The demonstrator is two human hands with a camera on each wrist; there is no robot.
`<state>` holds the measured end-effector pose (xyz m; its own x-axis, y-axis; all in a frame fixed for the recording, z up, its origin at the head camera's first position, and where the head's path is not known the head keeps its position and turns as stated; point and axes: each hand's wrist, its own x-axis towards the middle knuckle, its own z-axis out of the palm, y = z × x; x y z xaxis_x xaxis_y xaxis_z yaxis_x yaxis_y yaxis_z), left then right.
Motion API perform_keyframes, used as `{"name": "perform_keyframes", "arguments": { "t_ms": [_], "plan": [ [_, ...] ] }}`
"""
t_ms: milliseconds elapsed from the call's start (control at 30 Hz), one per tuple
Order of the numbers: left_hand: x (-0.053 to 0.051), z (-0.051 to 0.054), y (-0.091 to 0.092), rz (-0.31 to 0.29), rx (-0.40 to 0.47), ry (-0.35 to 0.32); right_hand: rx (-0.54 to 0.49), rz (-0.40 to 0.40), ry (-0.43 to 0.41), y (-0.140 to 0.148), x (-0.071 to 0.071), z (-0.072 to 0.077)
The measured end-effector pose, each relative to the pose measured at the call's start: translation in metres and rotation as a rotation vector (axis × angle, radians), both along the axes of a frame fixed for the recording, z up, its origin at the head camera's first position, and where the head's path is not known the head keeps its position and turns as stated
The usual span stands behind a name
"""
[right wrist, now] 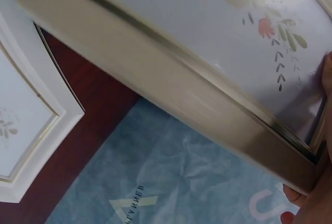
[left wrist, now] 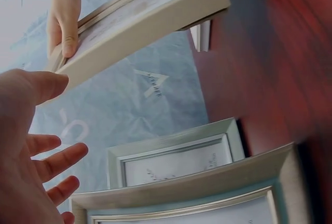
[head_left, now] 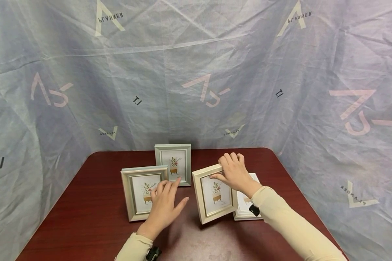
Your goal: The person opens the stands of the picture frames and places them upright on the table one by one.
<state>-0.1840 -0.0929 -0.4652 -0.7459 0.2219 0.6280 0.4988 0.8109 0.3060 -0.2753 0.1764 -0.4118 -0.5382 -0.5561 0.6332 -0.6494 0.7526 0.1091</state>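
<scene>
A cream picture frame (head_left: pixel 198 197) with a plant print is held at its top edge by my right hand (head_left: pixel 236 174), thumb on the front, fingers behind. My left hand (head_left: pixel 164 203) has its fingers spread in front of a champagne-coloured frame (head_left: pixel 129 197), which stands upright. In the left wrist view, the left hand (left wrist: pixel 26 146) holds nothing, and the cream frame (left wrist: pixel 129 42) is tilted above the standing ones. The right wrist view shows the cream frame (right wrist: pixel 171 84) close up, with part of the right hand (right wrist: pixel 316 198) at its corner.
A grey-green frame (head_left: pixel 188 163) stands farther back on the dark red table (head_left: pixel 94 188). White frames (head_left: pixel 248 216), apparently stacked, lie right of the cream frame, partly hidden by the right arm. Printed grey cloth (head_left: pixel 170 119) hangs behind and beside the table.
</scene>
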Motion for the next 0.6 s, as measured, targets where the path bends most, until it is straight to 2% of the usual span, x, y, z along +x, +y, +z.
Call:
{"name": "perform_keyframes", "arguments": {
  "t_ms": [167, 333, 600],
  "plan": [
    [0.002, 0.008, 0.0, -0.01, 0.002, 0.009, 0.043, 0.007, 0.01, 0.003, 0.004, 0.009],
    [0.002, 0.009, -0.001, -0.009, 0.001, 0.007, 0.05, 0.046, 0.006, 0.005, 0.007, 0.017],
    [0.003, 0.007, -0.002, -0.024, 0.008, 0.024, 0.033, 0.22, 0.012, 0.012, 0.008, 0.026]
  ]
}}
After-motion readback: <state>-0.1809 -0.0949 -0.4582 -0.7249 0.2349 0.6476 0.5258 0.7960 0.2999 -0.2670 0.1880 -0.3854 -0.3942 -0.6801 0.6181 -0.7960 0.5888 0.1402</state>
